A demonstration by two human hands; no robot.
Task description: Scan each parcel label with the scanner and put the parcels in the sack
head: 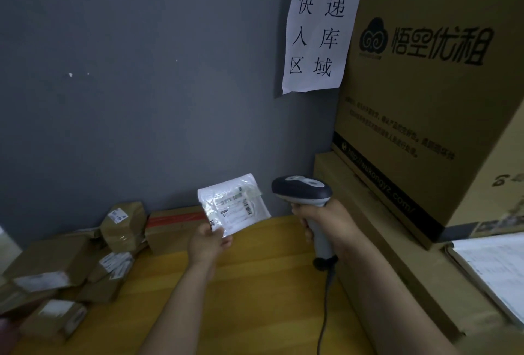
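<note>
Pinching the lower corner of a flat white parcel [241, 193] between thumb and fingers, the left-hand grip [209, 244] is holding it up in the air above the yellow wooden desk [255, 292]. The parcel is tilting, with its printed label [236, 211] facing up and outward. The right-hand grip [323, 224] is wrapping round the pale handle of the scanner [303, 191], fingers curling about it. It is holding the tool upright just beside the parcel without touching it, and the dark head is pointing left toward the label. Whether a finger is pressing the trigger cannot be told. A dark cable [326, 295] is hanging from the foot of the handle and running down toward the lower edge of the view. A pile of brown taped parcels [65, 264], several bearing white labels, is lying on the far left of the desk. A carton with a red tape band [173, 224] is sitting behind the pile against the grey wall [141, 71]. A paper sign [317, 34] with black characters is hanging on that wall. A large printed cardboard box [419, 93] is standing to the right on a lower brown box [340, 173]. Some printed sheets [499, 269] are lying at the right edge.
</note>
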